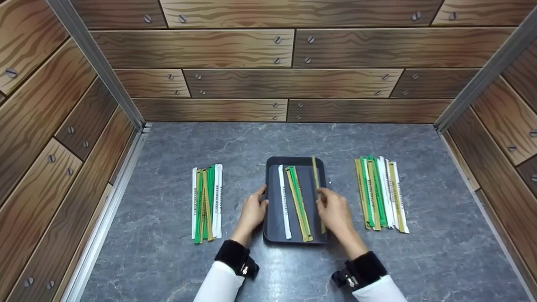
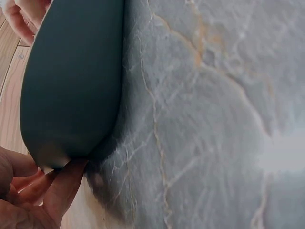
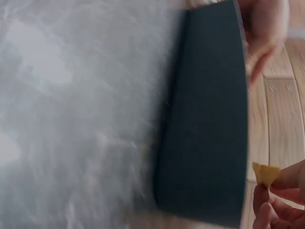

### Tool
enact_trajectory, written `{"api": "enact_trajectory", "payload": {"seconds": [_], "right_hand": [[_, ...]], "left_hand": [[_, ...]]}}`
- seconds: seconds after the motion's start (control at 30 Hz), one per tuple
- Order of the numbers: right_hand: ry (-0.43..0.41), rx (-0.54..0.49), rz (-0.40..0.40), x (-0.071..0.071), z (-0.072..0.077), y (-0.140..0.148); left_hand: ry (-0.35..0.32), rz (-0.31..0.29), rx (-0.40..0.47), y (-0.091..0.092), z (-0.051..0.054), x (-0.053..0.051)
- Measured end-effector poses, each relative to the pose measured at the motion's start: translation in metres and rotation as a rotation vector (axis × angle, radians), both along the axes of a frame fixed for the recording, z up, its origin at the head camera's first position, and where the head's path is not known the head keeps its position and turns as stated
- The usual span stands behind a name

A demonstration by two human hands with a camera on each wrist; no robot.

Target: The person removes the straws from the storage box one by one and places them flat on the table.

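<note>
A dark rectangular tray lies on the table in front of me. My left hand grips its left edge, and the left wrist view shows fingers and thumb pinching the tray's corner. At the tray's right side, my right hand pinches a thin gold wrapped straw; its flat end sticks out between the fingertips in the right wrist view. Inside the tray lie a white wrapped straw and, right of it, a green wrapped straw overlapping gold ones.
Left of the tray lies a bunch of white, green and gold wrapped straws. A second mixed bunch lies to the right. Wood-patterned walls enclose the grey marbled table at the back and sides.
</note>
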State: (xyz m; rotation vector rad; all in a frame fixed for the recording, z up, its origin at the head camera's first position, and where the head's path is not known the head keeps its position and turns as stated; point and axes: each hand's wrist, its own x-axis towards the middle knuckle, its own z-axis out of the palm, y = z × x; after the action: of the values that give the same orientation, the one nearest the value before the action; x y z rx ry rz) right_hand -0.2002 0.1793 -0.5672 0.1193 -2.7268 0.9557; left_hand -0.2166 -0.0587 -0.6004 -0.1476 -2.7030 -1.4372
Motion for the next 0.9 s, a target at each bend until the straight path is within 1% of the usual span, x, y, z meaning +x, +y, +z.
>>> {"api": "enact_trajectory", "payload": {"seconds": [0.13, 0.23, 0.37, 0.47, 0.57, 0.63, 0.77, 0.9], "right_hand": [[-0.023, 0.016, -0.063, -0.003, 0.006, 0.021], [-0.048, 0.048, -0.092, -0.005, 0.007, 0.040], [-0.081, 0.061, -0.151, -0.008, 0.007, 0.069], [-0.107, 0.073, -0.221, -0.008, 0.005, 0.092], [-0.131, 0.094, -0.276, -0.006, 0.003, 0.114], [-0.161, 0.112, -0.309, -0.005, 0.002, 0.127], [-0.253, 0.145, -0.350, -0.006, 0.001, 0.148], [-0.305, 0.190, -0.377, -0.011, 0.000, 0.162]], "left_hand": [[0.006, -0.002, -0.008, 0.000, 0.000, 0.000], [0.004, -0.004, -0.016, 0.000, 0.000, -0.001], [-0.026, -0.006, -0.014, 0.000, 0.001, 0.000], [-0.044, -0.006, -0.011, 0.001, 0.002, 0.000], [-0.037, -0.004, -0.009, 0.001, 0.002, 0.000], [-0.032, -0.004, -0.010, 0.001, 0.001, -0.001], [-0.030, -0.001, -0.010, 0.001, 0.000, 0.000], [-0.021, -0.002, -0.008, 0.001, 0.000, 0.000]]}}
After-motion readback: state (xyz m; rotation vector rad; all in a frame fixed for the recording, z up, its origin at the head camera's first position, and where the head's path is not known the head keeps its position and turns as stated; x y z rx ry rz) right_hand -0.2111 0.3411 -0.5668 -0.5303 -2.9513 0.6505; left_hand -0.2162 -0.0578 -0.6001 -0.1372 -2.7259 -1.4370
